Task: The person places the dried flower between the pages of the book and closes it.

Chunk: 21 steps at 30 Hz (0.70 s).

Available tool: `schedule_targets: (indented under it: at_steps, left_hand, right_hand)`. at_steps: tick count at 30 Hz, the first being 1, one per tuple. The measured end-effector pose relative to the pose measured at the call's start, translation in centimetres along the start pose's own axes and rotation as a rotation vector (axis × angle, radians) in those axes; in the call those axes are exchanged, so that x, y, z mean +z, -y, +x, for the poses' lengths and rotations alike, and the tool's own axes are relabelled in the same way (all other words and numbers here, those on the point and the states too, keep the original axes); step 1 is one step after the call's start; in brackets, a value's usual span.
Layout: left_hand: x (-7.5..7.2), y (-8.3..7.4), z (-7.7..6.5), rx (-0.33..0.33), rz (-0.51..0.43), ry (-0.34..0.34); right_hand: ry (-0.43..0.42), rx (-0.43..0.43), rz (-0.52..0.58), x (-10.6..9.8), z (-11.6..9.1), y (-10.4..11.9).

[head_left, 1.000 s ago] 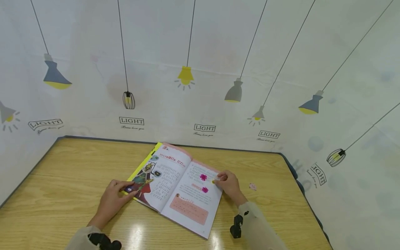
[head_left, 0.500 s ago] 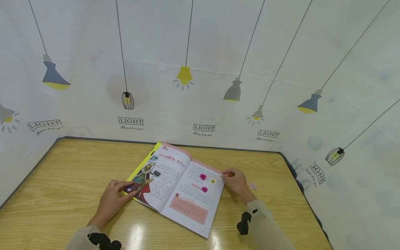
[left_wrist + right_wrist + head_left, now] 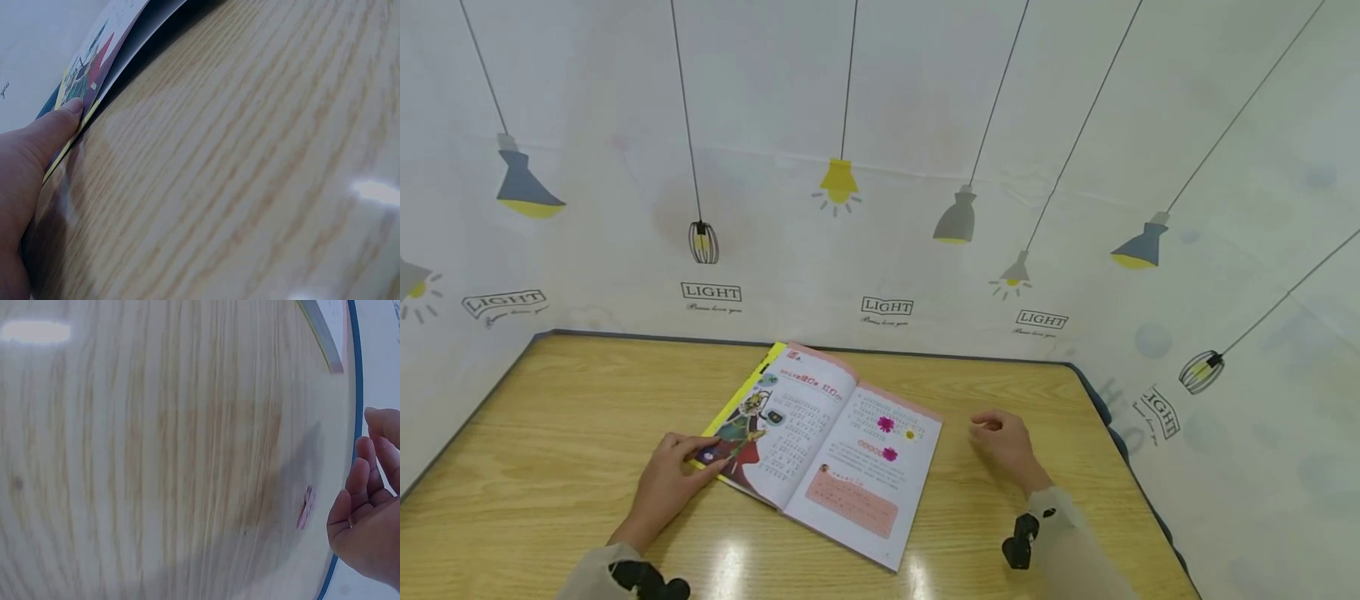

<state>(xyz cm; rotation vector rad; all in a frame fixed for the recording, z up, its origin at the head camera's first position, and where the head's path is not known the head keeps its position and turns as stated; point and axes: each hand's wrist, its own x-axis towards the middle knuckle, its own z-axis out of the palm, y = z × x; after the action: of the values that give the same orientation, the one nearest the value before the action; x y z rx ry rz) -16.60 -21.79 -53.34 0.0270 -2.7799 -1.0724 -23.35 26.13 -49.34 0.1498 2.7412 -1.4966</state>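
An open book (image 3: 850,500) with pictures and print lies on the wooden table. My left hand (image 3: 670,475) rests on the lower outer edge of its left page; in the left wrist view the thumb (image 3: 65,115) lies straight on the page. Two magenta flower shapes (image 3: 886,425) and a small yellow flower-like piece (image 3: 910,434) are on the right page. To the right of the book, my right hand (image 3: 1006,446) hovers over the table, fingers loosely curled and holding nothing. A small pink piece (image 3: 306,507) lies on the table below it, hidden by the hand in the head view.
The wooden table (image 3: 587,417) has a dark blue edge (image 3: 647,335). Behind it and at both sides hangs a pale wall covering (image 3: 775,208) printed with lamps and lettering.
My right hand has left the yellow piece on the right page, passed the page's upper right corner and moved right, off the book. My left hand has stayed in place.
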Motion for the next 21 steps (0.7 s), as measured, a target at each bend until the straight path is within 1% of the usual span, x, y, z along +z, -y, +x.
schedule_targets:
  at_steps: [5,9,16,18,21]
  left_hand:
    - [0.0,0.0,0.0,0.009,0.003,-0.01]
    - [0.2,0.2,0.0,0.019,0.007,-0.022]
    - [0.2,0.3,-0.1,0.039,-0.001,-0.031]
    - [0.2,0.2,-0.1,0.039,0.001,-0.033]
    - [0.2,0.2,-0.1,0.04,0.005,-0.035]
  right_hand:
    - [-0.037,0.017,-0.04,-1.6,-0.3,-1.1]
    - [-0.064,0.04,-0.066,-2.6,-0.6,-2.0]
    - [-0.074,0.113,-0.064,-3.3,-1.2,-2.5]
    - [-0.08,0.099,-0.055,-3.4,-1.4,-2.7]
    - [-0.105,0.031,-0.034,-3.3,-1.6,-3.4]
